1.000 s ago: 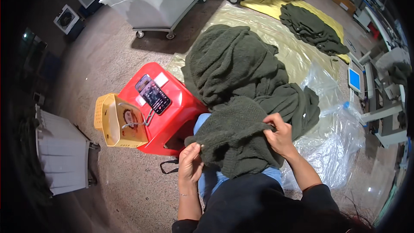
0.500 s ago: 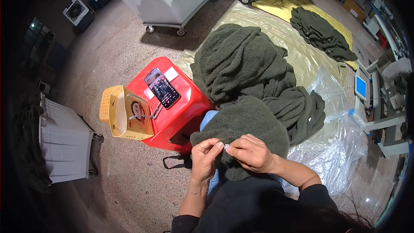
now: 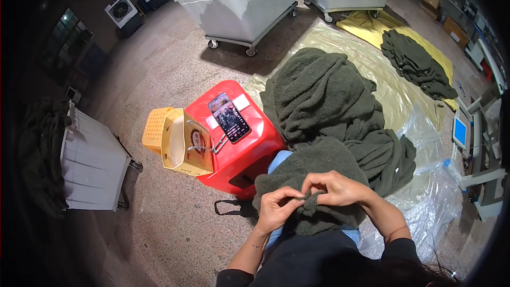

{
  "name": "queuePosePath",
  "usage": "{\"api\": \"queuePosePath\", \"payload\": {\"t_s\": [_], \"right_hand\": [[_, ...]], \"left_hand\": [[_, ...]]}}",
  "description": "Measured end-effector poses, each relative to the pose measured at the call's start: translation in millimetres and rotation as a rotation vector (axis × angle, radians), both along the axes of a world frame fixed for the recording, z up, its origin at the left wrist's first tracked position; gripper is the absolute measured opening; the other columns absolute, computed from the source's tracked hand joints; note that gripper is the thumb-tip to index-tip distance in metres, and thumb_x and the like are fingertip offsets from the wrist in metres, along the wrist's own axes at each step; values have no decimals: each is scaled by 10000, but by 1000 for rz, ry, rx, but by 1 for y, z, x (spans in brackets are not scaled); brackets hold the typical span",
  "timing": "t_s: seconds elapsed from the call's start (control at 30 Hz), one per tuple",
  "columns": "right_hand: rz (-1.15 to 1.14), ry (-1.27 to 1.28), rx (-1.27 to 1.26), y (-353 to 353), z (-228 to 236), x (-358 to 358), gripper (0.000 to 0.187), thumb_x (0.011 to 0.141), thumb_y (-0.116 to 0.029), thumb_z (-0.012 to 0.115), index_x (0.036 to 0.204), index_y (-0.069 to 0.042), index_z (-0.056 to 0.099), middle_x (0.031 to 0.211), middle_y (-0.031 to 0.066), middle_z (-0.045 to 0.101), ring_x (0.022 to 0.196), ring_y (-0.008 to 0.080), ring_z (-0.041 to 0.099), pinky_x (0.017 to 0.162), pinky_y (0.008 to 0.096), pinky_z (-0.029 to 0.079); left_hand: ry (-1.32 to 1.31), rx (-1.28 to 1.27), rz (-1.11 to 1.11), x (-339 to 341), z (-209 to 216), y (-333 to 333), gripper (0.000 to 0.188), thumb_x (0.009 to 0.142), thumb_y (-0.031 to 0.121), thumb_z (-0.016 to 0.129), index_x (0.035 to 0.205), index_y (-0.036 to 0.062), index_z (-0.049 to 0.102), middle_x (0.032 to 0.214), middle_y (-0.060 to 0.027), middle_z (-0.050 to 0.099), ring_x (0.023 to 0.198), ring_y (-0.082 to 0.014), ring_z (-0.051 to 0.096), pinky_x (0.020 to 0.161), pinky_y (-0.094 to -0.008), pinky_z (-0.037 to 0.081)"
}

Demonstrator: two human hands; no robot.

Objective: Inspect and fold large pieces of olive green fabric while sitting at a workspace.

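Note:
Across my lap lies a dark green knit garment point(image 3: 324, 162), its upper end running into the heap of the same knit in front. My left hand point(image 3: 275, 210) pinches a fold of it between thumb and fingers. Just right of that, my right hand point(image 3: 340, 189) is closed on the same bunched bit of knit, thumb against fingertips. The hands are close together, with a small gathered tuft of fabric point(image 3: 309, 206) between them. Whether anything small is also in the fingers is hidden.
Left of my lap stands a red plastic stool point(image 3: 260, 146) bearing a phone point(image 3: 229, 118) and a yellow carton point(image 3: 172, 146). Dark green knitwear point(image 3: 324, 93) is heaped on plastic sheeting point(image 3: 425, 191). Wheeled grey bins point(image 3: 244, 10) stand beyond; another bin point(image 3: 93, 159) is at left.
The small whitish bit between my fingertips is out of sight. Both hands now pinch bunched knit, the right hand turned over it. The whole view has shifted, so things sit further right and lower.

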State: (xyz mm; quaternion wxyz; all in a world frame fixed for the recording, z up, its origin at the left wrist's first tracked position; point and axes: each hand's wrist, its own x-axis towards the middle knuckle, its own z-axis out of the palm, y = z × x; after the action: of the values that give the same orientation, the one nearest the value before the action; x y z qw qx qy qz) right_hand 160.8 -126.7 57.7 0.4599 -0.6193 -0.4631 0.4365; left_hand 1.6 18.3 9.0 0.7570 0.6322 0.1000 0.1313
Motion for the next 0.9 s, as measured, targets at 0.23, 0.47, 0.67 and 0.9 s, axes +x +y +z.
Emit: {"api": "queuePosePath", "payload": {"t_s": [0.23, 0.47, 0.67, 0.9], "right_hand": [[104, -222, -41, -3, 1, -5, 186, 731, -64, 565, 903, -2, 605, 654, 165, 557, 529, 233, 548, 506, 342, 404], [-343, -427, 255, -8, -24, -44, 110, 695, -58, 624, 722, -5, 531, 595, 107, 509, 482, 266, 521, 451, 359, 411], [-456, -756, 545, -1, -44, -57, 202, 642, -50, 666, 803, -9, 550, 684, 95, 497, 530, 253, 537, 455, 343, 433], [-229, -733, 229, -10, -21, -37, 252, 751, -12, 597, 966, -24, 467, 774, 126, 536, 652, 345, 609, 507, 408, 481]], "left_hand": [[106, 26, 24, -5, -5, 2, 94, 809, -71, 672, 890, -24, 665, 869, -48, 658, 791, -85, 608, 713, -217, 492], [45, 149, 259, 0, 0, -18, 103, 808, -79, 637, 887, -20, 668, 812, -51, 663, 726, -76, 591, 640, -218, 470], [-65, 355, 505, 2, 8, -34, 103, 800, -111, 616, 858, -28, 634, 804, -85, 655, 732, -132, 613, 668, -238, 487], [-102, 170, 202, 5, -3, -9, 87, 838, -78, 631, 905, -25, 619, 893, -74, 622, 799, -107, 574, 724, -224, 477]]}}
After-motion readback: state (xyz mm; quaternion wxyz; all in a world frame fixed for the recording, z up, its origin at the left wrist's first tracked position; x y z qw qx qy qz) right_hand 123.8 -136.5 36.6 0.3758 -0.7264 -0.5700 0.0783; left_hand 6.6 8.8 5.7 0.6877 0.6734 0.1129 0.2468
